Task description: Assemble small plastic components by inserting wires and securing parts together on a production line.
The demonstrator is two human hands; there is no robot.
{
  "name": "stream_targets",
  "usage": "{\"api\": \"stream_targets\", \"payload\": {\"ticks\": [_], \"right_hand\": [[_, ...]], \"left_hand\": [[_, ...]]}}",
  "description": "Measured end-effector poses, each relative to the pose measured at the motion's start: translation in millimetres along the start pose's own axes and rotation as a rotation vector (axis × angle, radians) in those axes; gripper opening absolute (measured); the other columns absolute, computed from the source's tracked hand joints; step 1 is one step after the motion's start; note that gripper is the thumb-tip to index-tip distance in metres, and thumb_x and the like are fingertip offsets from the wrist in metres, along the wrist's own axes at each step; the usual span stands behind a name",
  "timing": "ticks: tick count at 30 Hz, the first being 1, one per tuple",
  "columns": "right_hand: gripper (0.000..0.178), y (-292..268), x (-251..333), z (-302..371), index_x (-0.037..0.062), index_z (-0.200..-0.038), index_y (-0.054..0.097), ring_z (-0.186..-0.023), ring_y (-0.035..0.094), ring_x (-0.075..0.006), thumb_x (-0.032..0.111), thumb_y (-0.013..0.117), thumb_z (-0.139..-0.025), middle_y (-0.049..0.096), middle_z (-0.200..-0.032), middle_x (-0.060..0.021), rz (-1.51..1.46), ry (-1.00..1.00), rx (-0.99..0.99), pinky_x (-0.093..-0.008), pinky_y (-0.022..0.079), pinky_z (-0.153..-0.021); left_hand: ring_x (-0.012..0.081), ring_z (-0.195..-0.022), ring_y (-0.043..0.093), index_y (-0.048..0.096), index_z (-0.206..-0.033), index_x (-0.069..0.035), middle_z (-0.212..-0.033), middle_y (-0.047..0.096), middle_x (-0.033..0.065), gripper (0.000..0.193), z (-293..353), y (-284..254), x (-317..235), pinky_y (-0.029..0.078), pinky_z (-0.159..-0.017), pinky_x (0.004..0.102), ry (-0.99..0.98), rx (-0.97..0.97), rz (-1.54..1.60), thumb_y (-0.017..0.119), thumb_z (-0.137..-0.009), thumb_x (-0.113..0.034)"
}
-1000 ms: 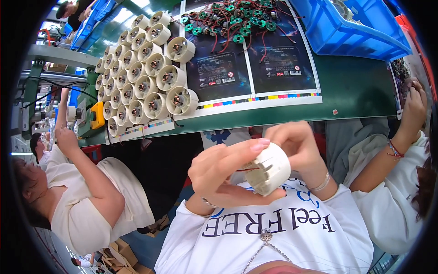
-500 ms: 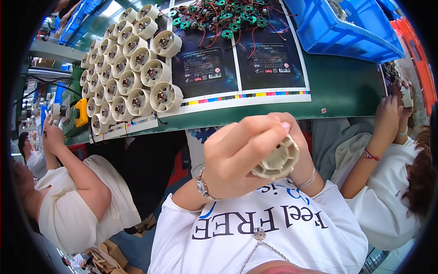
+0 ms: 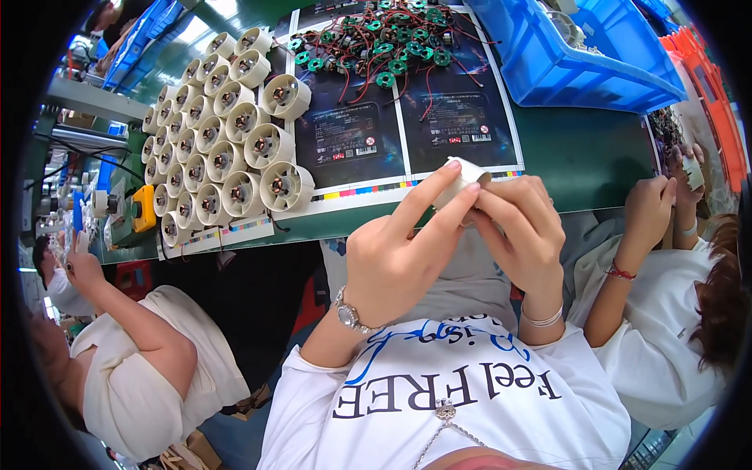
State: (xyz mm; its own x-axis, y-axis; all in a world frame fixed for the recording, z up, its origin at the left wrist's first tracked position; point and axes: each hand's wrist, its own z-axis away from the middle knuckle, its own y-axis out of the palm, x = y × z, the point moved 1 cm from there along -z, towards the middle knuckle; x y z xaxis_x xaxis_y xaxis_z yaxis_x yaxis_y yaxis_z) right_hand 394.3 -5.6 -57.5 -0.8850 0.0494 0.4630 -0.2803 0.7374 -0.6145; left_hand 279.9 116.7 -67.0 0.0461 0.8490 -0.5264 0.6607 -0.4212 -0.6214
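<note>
Between my two hands, near the table's front edge, is a cream round plastic housing [image 3: 470, 174]. Its smooth outer side shows, and its inside is turned out of sight. My left hand [image 3: 403, 254], with a watch at the wrist, grips it from the left, fingers on its upper side. My right hand [image 3: 521, 227] holds its right side between thumb and fingers. Beyond them, to the left, stand rows of similar cream housings [image 3: 286, 186], open side showing, each with a small motor part inside.
Green circuit boards with red wires [image 3: 392, 47] lie heaped on dark printed sheets [image 3: 454, 133] on the green table [image 3: 583, 164]. A blue bin [image 3: 595, 74] stands at the far right. Co-workers sit on both sides; one's hand [image 3: 650, 207] is at the right.
My hands have moved a little farther out toward the table. The housing has been turned, so its ribbed end no longer shows and its smooth side does. The view has shifted slightly.
</note>
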Motion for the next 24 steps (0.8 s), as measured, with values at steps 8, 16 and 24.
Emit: {"api": "stream_targets", "payload": {"ticks": [8,16,24], "right_hand": [[0.030,10,-3,7,0.0032,-0.098,0.070,-0.085,0.059,-0.0224,-0.005,0.073,-0.069,0.067,-0.103,-0.0082,-0.028,-0.002,-0.030,-0.0316,0.049,-0.074],[0.031,4,-9,10,0.0049,-0.100,0.069,-0.090,0.059,-0.0219,-0.004,0.072,-0.070,0.067,-0.105,-0.0074,0.079,0.038,0.015,-0.0367,0.048,-0.088],[0.031,-26,-26,-5,0.0068,-0.100,0.069,-0.092,0.060,-0.0201,-0.002,0.073,-0.071,0.067,-0.106,-0.0054,0.301,0.045,-0.154,-0.0435,0.043,-0.102]], "left_hand": [[0.0087,-0.047,0.042,0.070,-0.084,-0.012,-0.100,0.064,-0.0008,0.024,-2,-10,33,0.035,-0.042,0.0217,-0.020,-0.049,-0.229,0.083,-0.065,-0.017],[0.0172,-0.087,0.054,0.058,-0.074,-0.010,-0.093,0.061,-0.0008,0.030,-37,-37,64,0.042,-0.078,0.0337,-0.137,-0.054,-0.706,0.081,-0.069,-0.028],[0.0228,-0.110,0.051,0.056,-0.102,-0.012,-0.113,0.058,0.0023,0.030,-35,-48,84,0.035,-0.097,0.0435,-0.330,-0.189,-0.870,0.071,-0.078,-0.023]]}}
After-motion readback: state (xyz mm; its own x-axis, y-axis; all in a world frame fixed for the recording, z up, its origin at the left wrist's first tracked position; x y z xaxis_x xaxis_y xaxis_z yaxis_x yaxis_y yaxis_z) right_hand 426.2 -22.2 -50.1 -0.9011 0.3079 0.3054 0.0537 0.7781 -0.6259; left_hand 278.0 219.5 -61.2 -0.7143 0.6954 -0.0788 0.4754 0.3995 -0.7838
